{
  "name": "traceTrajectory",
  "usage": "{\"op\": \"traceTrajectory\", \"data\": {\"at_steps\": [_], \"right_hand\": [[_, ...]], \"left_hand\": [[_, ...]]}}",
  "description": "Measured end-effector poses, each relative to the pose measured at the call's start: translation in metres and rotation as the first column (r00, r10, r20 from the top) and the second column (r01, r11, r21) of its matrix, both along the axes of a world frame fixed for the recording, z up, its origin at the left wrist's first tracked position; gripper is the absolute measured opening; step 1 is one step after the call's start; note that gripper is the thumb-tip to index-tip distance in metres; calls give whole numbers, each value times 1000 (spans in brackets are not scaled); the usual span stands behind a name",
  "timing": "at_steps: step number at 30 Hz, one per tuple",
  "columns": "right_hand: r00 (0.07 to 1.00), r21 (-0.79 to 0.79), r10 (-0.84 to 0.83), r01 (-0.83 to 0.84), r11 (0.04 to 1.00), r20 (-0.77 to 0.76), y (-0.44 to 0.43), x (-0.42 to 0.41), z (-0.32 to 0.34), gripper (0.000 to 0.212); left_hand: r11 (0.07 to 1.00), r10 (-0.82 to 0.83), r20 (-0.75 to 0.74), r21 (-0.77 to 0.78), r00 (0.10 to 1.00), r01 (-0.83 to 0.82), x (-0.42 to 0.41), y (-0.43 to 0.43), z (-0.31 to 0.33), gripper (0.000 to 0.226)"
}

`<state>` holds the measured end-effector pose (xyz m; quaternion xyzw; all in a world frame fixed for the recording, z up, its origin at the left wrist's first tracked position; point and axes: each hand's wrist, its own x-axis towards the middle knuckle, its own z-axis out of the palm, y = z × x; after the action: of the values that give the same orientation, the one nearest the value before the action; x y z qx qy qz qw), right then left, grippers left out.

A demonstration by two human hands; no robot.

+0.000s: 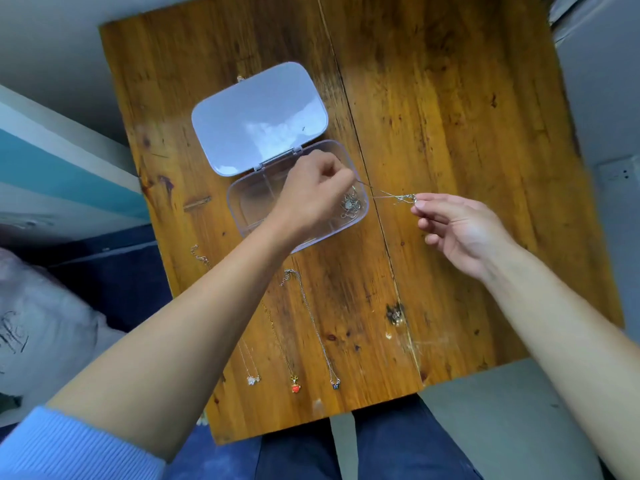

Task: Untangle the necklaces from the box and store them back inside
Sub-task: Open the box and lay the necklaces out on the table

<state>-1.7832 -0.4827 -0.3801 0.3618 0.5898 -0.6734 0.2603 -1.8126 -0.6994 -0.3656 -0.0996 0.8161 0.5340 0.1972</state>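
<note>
Both hands, left hand [311,192] and right hand [457,226], pinched one chain [384,194] taut over the open box [256,192]; three necklaces [311,323] lay on the counter [450,116] nearby.

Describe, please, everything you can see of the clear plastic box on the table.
The clear plastic box lies open on the wooden table, its hinged lid folded flat away from the person. Dividers split the tray into compartments; the right one holds a tangle of silver chains. The left hand hovers over the tray, hiding its middle.

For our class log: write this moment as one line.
left hand, right hand: stretching thin silver chain | clear plastic box: open
</note>
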Motion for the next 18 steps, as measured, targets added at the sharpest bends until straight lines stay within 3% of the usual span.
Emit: {"op": "traceTrajectory", "data": {"at_steps": [3, 7, 10, 13, 18], "right_hand": [[1000, -14, -20, 20, 1000, 9, -2, 0, -1, 9], [998, -10, -40, 40, 999, 49, -2, 4, -4, 13], [997, -5, -32, 32, 999, 72, -4, 11, -7, 18], [996, -13, -55, 56, 998, 72, -9, 19, -10, 18], [996, 49, -65, 62, 997, 68, -13, 44, -8, 12]], "left_hand": [[897, 184, 238, 356, 954, -262, 0, -9, 13, 24], [713, 303, 337, 541, 891, -447, 5, -32, 19, 31], [710, 347, 354, 506, 868, -490, 11, -46, 21, 34], [745, 367, 325, 457, 871, -485, 23, -54, 22, 21], [923, 322, 59, 202, 945, -327, 46, -69, 24, 12]]}}
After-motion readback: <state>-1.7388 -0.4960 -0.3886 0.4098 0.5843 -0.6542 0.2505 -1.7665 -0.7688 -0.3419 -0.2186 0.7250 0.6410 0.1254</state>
